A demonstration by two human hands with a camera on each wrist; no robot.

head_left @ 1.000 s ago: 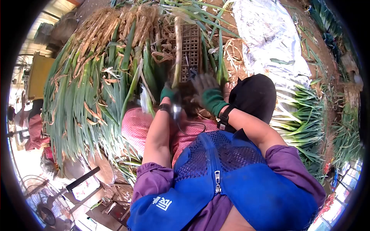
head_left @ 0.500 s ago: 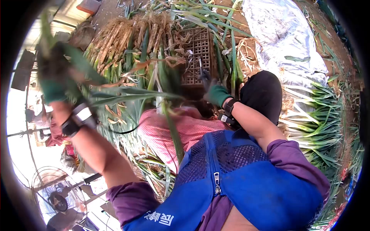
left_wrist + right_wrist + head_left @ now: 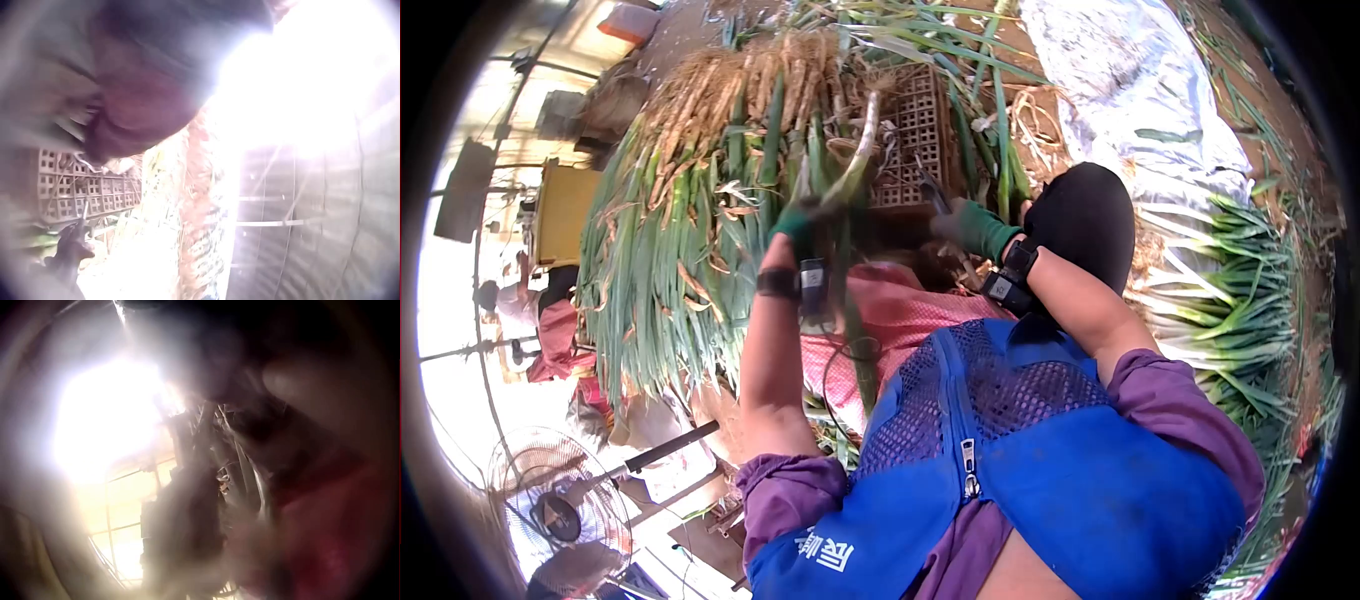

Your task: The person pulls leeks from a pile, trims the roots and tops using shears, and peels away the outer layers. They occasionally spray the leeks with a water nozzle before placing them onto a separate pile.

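A long leek (image 3: 865,140) with a white shank and a rooty end angles up from my left hand (image 3: 802,222), which grips it in a dark glove with a green cuff. Its green leaves hang down over the pink checked cloth on my lap. My right hand (image 3: 975,230), gloved alike, holds a dark tool (image 3: 935,192) with a thin, straight metal tip pointing away from me. That tool also shows in the left wrist view (image 3: 75,240). Both hands are in front of my lap, a short way apart. The right wrist view is dark and blurred.
A brown plastic crate (image 3: 915,130) stands upside down or on its side ahead. Left of it lies a large heap of untrimmed leeks (image 3: 670,240). Cleaned leeks (image 3: 1210,300) lie in a row at right, below a silvery sheet (image 3: 1140,90). A fan (image 3: 555,510) stands lower left.
My left hand swung out left with a blurred leafy leek, then came back to the middle gripping a leek by its shank. My right hand stayed near the crate with the tool.
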